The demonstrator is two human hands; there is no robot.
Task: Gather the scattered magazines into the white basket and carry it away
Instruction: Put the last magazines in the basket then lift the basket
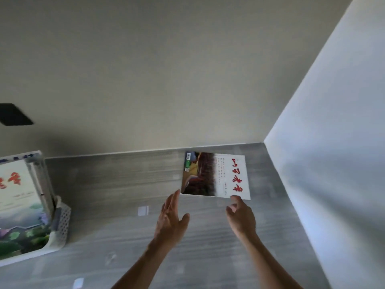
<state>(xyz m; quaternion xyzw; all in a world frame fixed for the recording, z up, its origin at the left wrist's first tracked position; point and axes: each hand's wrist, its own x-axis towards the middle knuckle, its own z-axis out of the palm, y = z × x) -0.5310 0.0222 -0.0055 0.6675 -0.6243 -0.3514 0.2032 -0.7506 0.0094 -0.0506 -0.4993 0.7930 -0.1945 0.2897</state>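
Note:
A magazine (215,175) with red characters on a white cover and a dark photo lies flat on the grey floor (129,184), close to the wall in the corner. My left hand (171,217) is open, fingers stretched toward the magazine's near left corner. My right hand (240,216) has its fingertips at the near right edge, fingers curled; no firm grip shows. At the far left the white perforated basket (62,220) holds a stack of magazines (18,205), the top one showing a landscape cover.
Two walls meet in a corner just behind and to the right of the magazine. A small white label (143,211) and another pale patch (78,283) lie on the floor. A dark shape (14,114) sits on the wall at left.

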